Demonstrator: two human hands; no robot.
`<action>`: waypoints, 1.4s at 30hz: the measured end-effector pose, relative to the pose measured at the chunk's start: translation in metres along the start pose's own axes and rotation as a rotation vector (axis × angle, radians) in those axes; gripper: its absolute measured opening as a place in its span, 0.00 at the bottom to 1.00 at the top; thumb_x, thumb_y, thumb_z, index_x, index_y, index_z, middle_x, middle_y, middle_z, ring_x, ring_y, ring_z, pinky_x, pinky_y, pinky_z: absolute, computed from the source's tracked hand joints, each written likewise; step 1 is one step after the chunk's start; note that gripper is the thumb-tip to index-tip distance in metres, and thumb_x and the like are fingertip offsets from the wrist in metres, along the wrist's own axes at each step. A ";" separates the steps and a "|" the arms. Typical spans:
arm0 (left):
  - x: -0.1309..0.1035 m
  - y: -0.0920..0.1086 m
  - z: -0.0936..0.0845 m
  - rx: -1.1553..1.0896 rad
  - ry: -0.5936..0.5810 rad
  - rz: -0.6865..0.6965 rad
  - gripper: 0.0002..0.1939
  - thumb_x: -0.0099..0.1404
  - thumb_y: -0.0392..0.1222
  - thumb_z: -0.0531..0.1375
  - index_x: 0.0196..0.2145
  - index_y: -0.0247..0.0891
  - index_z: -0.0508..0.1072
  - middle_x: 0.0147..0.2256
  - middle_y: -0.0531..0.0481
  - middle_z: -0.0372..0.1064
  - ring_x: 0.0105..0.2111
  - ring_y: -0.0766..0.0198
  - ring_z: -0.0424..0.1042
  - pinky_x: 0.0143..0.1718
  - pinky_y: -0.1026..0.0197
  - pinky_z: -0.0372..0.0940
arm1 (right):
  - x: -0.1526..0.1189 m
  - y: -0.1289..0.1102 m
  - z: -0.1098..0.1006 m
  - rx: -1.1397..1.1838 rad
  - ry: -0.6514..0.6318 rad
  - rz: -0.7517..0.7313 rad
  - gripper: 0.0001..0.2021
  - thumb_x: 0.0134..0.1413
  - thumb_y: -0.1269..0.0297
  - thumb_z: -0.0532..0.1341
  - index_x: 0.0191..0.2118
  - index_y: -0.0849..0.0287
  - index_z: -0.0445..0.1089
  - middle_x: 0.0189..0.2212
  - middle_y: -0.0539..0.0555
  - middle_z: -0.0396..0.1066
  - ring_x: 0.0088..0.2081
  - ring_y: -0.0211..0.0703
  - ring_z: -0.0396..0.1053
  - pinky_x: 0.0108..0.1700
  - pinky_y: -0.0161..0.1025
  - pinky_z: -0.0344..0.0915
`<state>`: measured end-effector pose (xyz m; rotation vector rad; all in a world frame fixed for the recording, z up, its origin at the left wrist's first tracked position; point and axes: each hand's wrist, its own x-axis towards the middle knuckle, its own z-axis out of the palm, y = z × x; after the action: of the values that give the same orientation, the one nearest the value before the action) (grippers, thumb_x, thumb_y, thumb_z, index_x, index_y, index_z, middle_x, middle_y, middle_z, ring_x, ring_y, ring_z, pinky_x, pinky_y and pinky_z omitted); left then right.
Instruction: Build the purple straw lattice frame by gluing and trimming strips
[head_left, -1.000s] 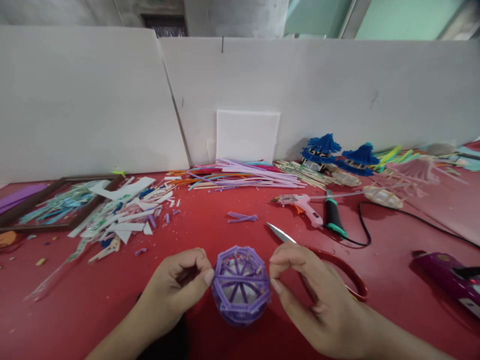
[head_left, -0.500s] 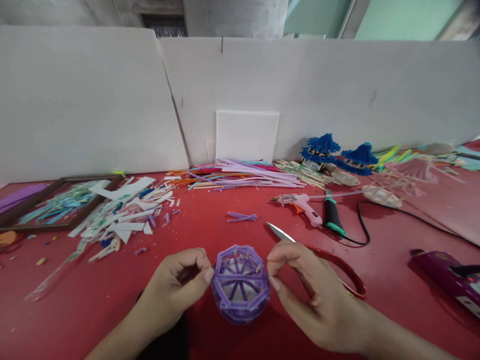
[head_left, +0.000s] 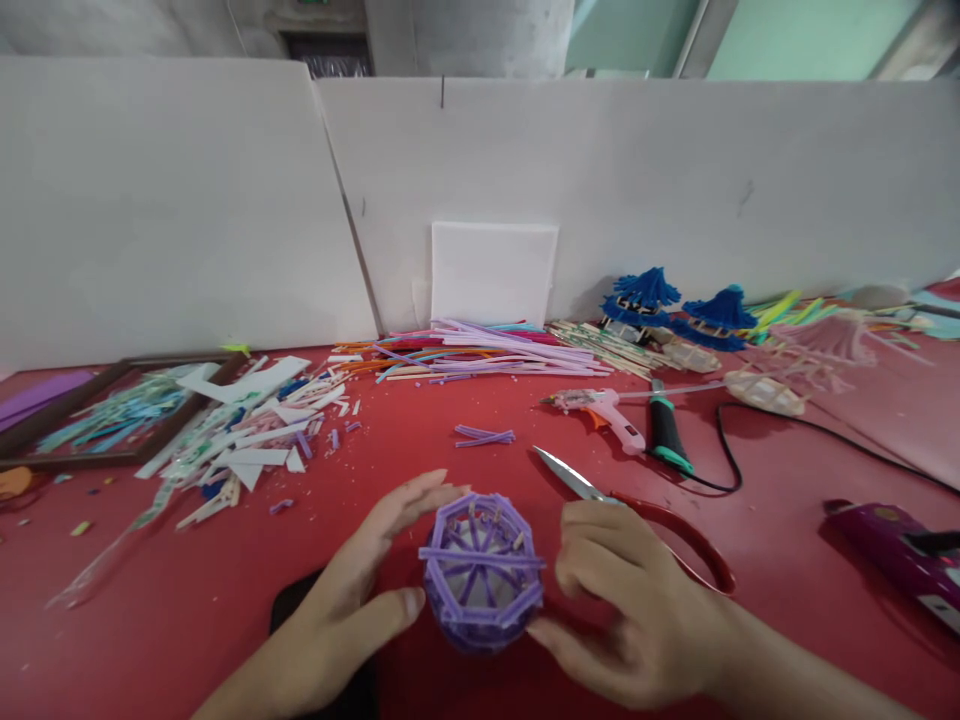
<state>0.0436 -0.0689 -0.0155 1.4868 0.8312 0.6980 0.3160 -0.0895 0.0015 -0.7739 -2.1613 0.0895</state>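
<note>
The purple frame (head_left: 487,613) sits on the red table (head_left: 420,430), a strip (head_left: 480,558) across its top. I'm probably aligning that strip; next calls for steadying. My left hand (head_left: 367,590) spreads wide alongside; my right hand (head_left: 637,600) curls close, hold unclear.

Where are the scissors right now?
In the head view, the scissors lie right of centre on the table, partly hidden by the right hand, with the glue gun just beyond them.
</note>
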 end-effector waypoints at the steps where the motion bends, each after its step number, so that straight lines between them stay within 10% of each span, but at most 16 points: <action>1: 0.000 -0.001 0.000 -0.007 0.008 -0.007 0.32 0.66 0.48 0.61 0.65 0.55 0.56 0.67 0.48 0.53 0.67 0.47 0.50 0.64 0.48 0.53 | 0.000 0.002 0.001 -0.035 0.004 -0.010 0.11 0.56 0.67 0.60 0.29 0.54 0.55 0.19 0.45 0.62 0.23 0.38 0.58 0.26 0.38 0.55; 10: 0.004 -0.005 0.001 0.030 0.257 0.134 0.19 0.66 0.48 0.60 0.54 0.47 0.69 0.52 0.45 0.70 0.57 0.50 0.65 0.61 0.52 0.58 | 0.010 0.015 -0.014 0.148 0.022 0.103 0.07 0.56 0.74 0.55 0.30 0.56 0.63 0.21 0.47 0.62 0.23 0.37 0.59 0.25 0.36 0.56; 18: -0.006 0.005 0.008 0.152 -0.022 0.121 0.31 0.70 0.49 0.56 0.66 0.56 0.50 0.69 0.49 0.46 0.69 0.48 0.45 0.68 0.46 0.45 | 0.054 0.022 -0.030 0.154 -0.294 0.041 0.05 0.61 0.69 0.62 0.38 0.58 0.77 0.34 0.54 0.66 0.38 0.42 0.65 0.39 0.39 0.66; 26: -0.004 -0.001 0.018 0.297 0.049 0.142 0.37 0.66 0.45 0.62 0.66 0.52 0.49 0.68 0.45 0.49 0.67 0.47 0.50 0.68 0.46 0.48 | 0.076 0.015 -0.023 0.151 -0.510 0.041 0.04 0.55 0.73 0.66 0.32 0.58 0.77 0.35 0.53 0.64 0.40 0.43 0.65 0.43 0.42 0.68; 36: -0.002 -0.016 0.022 0.357 0.234 0.176 0.43 0.57 0.53 0.69 0.63 0.57 0.51 0.62 0.43 0.57 0.63 0.42 0.58 0.63 0.35 0.54 | 0.075 0.027 -0.016 0.030 -0.195 0.326 0.16 0.64 0.66 0.58 0.23 0.59 0.64 0.24 0.49 0.63 0.29 0.40 0.64 0.34 0.38 0.62; 39: -0.001 -0.022 0.022 0.326 0.319 0.239 0.53 0.45 0.60 0.73 0.63 0.58 0.52 0.58 0.44 0.59 0.59 0.40 0.62 0.60 0.37 0.59 | 0.063 0.029 -0.017 -0.073 -0.156 0.280 0.04 0.61 0.67 0.60 0.37 0.60 0.70 0.39 0.57 0.71 0.43 0.47 0.68 0.46 0.44 0.64; 42: -0.002 -0.025 0.020 0.326 0.312 0.254 0.52 0.47 0.63 0.70 0.64 0.57 0.51 0.56 0.45 0.60 0.58 0.43 0.63 0.59 0.41 0.61 | 0.051 0.014 -0.020 -0.032 -0.135 0.242 0.16 0.60 0.63 0.63 0.52 0.61 0.66 0.49 0.61 0.70 0.52 0.50 0.66 0.54 0.47 0.63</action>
<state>0.0569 -0.0813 -0.0420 1.8248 1.0391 1.0404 0.3126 -0.0538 0.0451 -1.0723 -2.1901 0.2387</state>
